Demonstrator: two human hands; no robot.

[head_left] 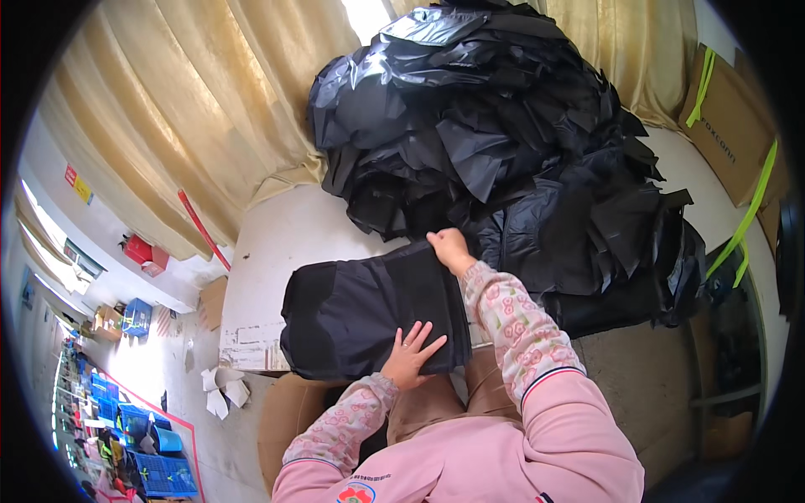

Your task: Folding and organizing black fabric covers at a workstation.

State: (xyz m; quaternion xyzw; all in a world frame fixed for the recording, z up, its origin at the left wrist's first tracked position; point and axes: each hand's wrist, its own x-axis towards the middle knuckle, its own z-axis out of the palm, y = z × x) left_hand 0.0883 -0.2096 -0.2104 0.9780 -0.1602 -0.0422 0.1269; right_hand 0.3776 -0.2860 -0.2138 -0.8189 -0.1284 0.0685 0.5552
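Note:
A flat stack of black, fabric-like pieces [360,306] lies on the near part of the white table, with a dark band along its right side. My left hand [411,356] rests on the lower right of this stack, fingers spread and palm down. At its far right corner, the closed fingers of my right hand [451,250] grip the edge of a black fabric piece. Right behind that hand rises a big, loose heap of similar black pieces [495,117], some of them shiny. How many layers my right fingers hold is hidden.
The white table [285,226] shows bare at the left of the heap. Beige curtains [193,109] hang behind it. Cardboard [729,126] with yellow-green straps stands at the right. A red pole [204,228] leans by the table's left edge. Blue crates [163,474] stand on the floor at the far left.

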